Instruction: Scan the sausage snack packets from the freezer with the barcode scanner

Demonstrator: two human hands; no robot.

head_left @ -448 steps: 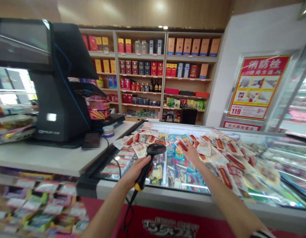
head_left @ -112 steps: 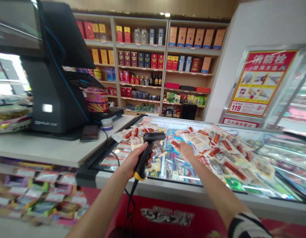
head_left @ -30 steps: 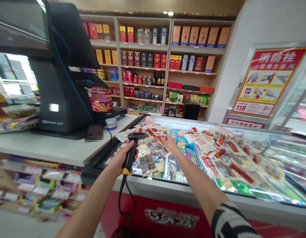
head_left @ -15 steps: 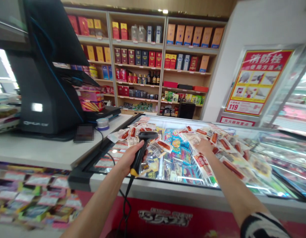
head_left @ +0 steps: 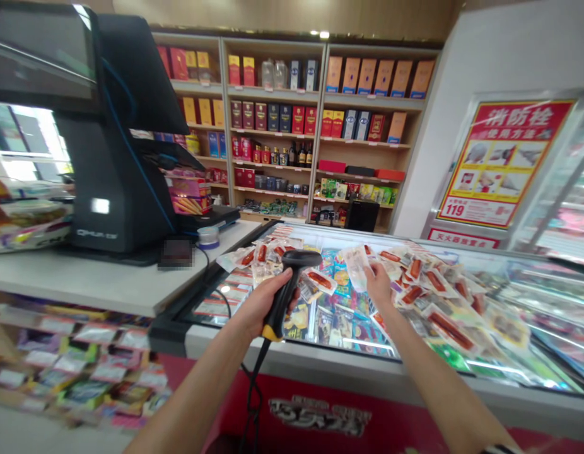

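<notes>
My left hand (head_left: 268,302) is wrapped round the handle of a black and yellow barcode scanner (head_left: 286,293), whose head points to the right and whose cable hangs down. In my right hand (head_left: 379,287) is a clear and whitish sausage packet (head_left: 356,267), pinched at its right edge and raised over the freezer's glass top. A heap of packaged sausages (head_left: 434,280) lies right of that hand. Left of the scanner sits a smaller group of sausage packets (head_left: 261,253). One single packet (head_left: 320,281) lies just right of the scanner.
The chest freezer (head_left: 216,340) with a glass top spans the front. To the left, a counter (head_left: 131,287) carries a black cash register (head_left: 112,183) and a small round tub (head_left: 208,238). Shelves of boxes (head_left: 273,120) stand behind. A fire-hydrant poster (head_left: 504,164) hangs at right.
My right hand has come up from the heap and moved left with a sausage packet in it. The scanner stays in my left hand. The view has shifted slightly.
</notes>
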